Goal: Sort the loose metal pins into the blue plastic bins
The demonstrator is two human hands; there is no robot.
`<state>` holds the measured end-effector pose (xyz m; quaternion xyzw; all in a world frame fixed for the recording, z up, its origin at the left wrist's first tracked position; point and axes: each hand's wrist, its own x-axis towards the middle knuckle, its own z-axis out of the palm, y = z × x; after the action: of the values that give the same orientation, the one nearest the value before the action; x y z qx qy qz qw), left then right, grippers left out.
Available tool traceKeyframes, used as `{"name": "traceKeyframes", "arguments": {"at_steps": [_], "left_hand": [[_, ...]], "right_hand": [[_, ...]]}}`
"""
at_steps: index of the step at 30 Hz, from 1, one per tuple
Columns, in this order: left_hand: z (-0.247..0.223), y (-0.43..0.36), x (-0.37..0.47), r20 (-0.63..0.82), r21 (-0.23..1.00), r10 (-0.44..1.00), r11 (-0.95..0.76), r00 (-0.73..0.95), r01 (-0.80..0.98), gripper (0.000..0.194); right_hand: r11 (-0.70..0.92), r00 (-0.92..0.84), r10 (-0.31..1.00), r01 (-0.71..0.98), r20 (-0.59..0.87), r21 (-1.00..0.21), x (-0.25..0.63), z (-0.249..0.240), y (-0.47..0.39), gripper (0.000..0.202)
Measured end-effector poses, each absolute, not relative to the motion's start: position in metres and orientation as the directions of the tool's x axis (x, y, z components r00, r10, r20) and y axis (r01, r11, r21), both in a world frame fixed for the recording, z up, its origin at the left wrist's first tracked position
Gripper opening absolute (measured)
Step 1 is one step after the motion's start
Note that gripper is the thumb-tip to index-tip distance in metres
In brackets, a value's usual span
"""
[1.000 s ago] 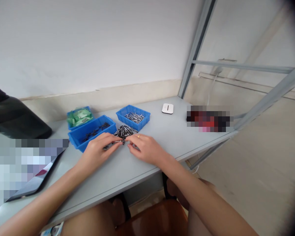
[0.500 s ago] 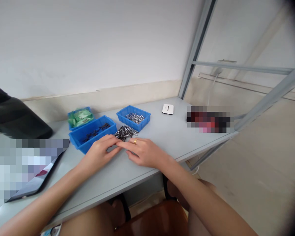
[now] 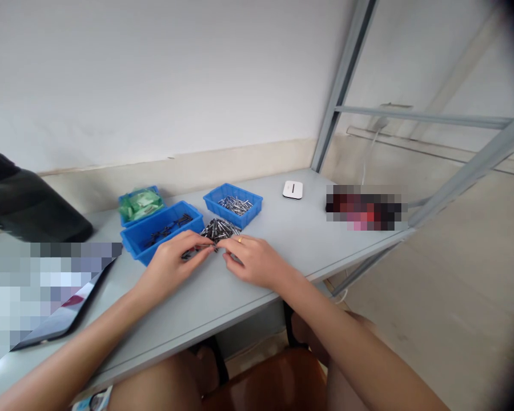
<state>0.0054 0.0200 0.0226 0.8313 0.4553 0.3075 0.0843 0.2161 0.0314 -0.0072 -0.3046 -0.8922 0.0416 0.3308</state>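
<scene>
My left hand [image 3: 177,257] pinches a thin metal pin [image 3: 206,245] between thumb and forefinger, just in front of a loose pile. My right hand [image 3: 252,260], with a ring on one finger, is closed close by, its fingertips at the pin's right end; what they hold is too small to make out. Behind both hands lies the pile of dark and silver metal pins [image 3: 220,228]. Left of the pile, a blue bin [image 3: 132,242] contains several dark pins. A shallower blue bin [image 3: 251,216] behind the pile holds many silver pins.
Behind the larger bin, another blue bin holds a green plastic bag [image 3: 141,204]. A dark bottle [image 3: 34,200] and a blurred tablet-like device [image 3: 81,305] are on the left. A white square device [image 3: 292,190] lies on the grey table [image 3: 171,319], near a metal frame [image 3: 342,74].
My fingertips have drawn slightly apart from where they overlapped, and the thin pin now shows between them. The bins and the pile have stayed in place.
</scene>
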Motion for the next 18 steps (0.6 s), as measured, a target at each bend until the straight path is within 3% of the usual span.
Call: {"name": "traceKeyframes", "arguments": {"at_steps": [5,11,18], "left_hand": [[0.0219,0.0200,0.0052,0.395,0.479,0.831,-0.550,0.391,0.685,0.020],[0.0225,0.0181,0.0070,0.286,0.586,0.900,-0.435,0.329,0.684,0.022],[0.0228,0.0161,0.0089,0.283,0.512,0.888,-0.460,0.363,0.726,0.022]], "right_hand": [[0.834,-0.659,0.547,0.483,0.516,-0.266,0.2182,-0.0066,0.0308,0.026],[0.845,-0.551,0.516,0.454,0.656,-0.284,0.2157,-0.0028,0.0294,0.028],[0.839,-0.505,0.516,0.460,0.691,-0.290,0.2173,-0.0048,0.0319,0.025]]}}
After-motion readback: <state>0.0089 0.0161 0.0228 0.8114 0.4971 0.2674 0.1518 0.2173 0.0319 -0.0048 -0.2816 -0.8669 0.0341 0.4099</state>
